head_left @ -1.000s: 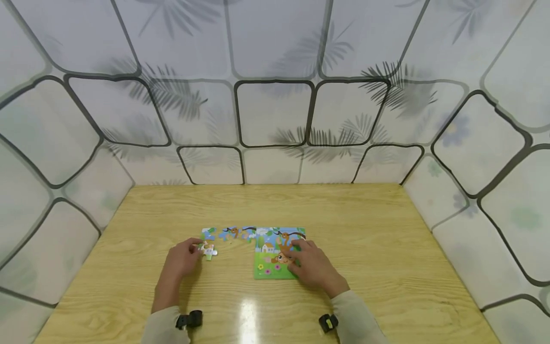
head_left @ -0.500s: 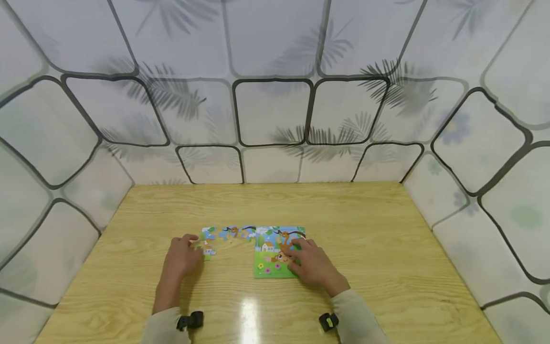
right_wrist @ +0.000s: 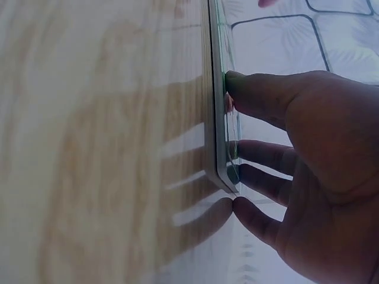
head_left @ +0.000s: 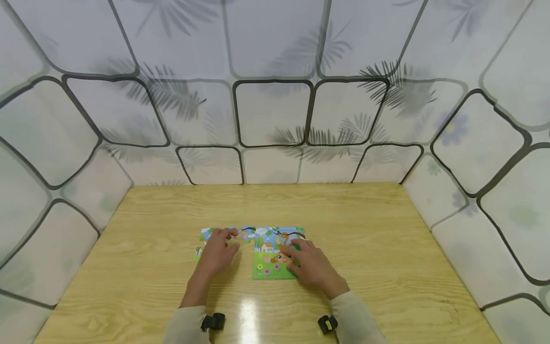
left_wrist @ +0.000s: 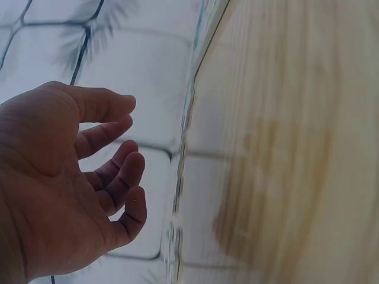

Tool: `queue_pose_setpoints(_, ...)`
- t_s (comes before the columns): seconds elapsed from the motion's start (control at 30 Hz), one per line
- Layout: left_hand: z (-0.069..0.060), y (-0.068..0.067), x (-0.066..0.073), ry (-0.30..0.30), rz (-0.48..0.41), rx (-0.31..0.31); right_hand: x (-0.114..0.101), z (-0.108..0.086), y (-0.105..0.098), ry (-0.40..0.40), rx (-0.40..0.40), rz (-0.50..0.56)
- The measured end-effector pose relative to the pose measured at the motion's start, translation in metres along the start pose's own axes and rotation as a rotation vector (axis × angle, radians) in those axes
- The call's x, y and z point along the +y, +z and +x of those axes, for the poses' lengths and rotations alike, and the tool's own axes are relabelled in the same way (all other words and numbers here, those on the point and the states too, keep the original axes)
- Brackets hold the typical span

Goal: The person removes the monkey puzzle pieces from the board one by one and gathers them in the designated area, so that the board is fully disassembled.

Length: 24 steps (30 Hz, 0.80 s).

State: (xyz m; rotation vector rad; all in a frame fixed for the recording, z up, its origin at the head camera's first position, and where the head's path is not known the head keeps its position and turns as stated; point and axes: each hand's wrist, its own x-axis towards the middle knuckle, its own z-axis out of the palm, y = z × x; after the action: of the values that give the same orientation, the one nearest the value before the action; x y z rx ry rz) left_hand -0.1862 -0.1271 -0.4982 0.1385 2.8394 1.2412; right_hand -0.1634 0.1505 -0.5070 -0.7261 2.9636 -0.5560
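Note:
My left hand point(head_left: 216, 258) hovers above the partly joined jigsaw pieces point(head_left: 248, 233), its fingers loosely bent. Nothing shows between thumb and fingers in the left wrist view, where the hand point(left_wrist: 71, 177) is apart from the tabletop. Part of the pieces lies hidden beneath it; a few show at the left point(head_left: 199, 251). Beside them lies a square picture board point(head_left: 266, 265) with a house, flowers and a brown animal. My right hand point(head_left: 315, 265) rests its fingertips on the board's right side. From the right wrist, the board point(right_wrist: 220, 118) shows edge-on, flat on the table.
The wooden table point(head_left: 343, 205) reaches back to a patterned fabric wall point(head_left: 275, 110), with similar walls left and right. Light glares off the wood point(head_left: 249, 315) between the forearms. A small black camera point(head_left: 213, 321) sits on the left wrist, another point(head_left: 328, 324) on the right.
My left hand has let go of the house-picture pieces at the left and moved right, over the joined pieces. My right hand has stayed on the board.

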Motion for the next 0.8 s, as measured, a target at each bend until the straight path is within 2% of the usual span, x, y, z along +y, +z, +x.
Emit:
queue_pose_setpoints(0.13,0.004,0.017,0.019,0.052,0.019,-0.058,0.001,0.0,0.001,0.011,0.008,0.026)
queue_pose_setpoints(0.37,0.013,0.041,0.042,0.177,0.169,-0.154,0.006,-0.002,0.003,0.099,0.024,0.036)
queue_pose_setpoints(0.5,0.017,0.054,0.047,0.19,0.253,-0.199,0.008,-0.006,0.002,0.121,0.02,0.021)
queue_pose_setpoints(0.63,0.018,0.066,0.05,0.191,0.356,-0.194,0.008,-0.008,0.0,0.105,0.019,0.024)
queue_pose_setpoints(0.73,0.018,0.07,0.054,0.176,0.383,-0.179,0.008,-0.008,0.0,0.097,0.025,0.019)
queue_pose_setpoints(0.8,0.019,0.071,0.056,0.162,0.361,-0.177,0.008,-0.008,0.0,0.095,0.025,0.009)
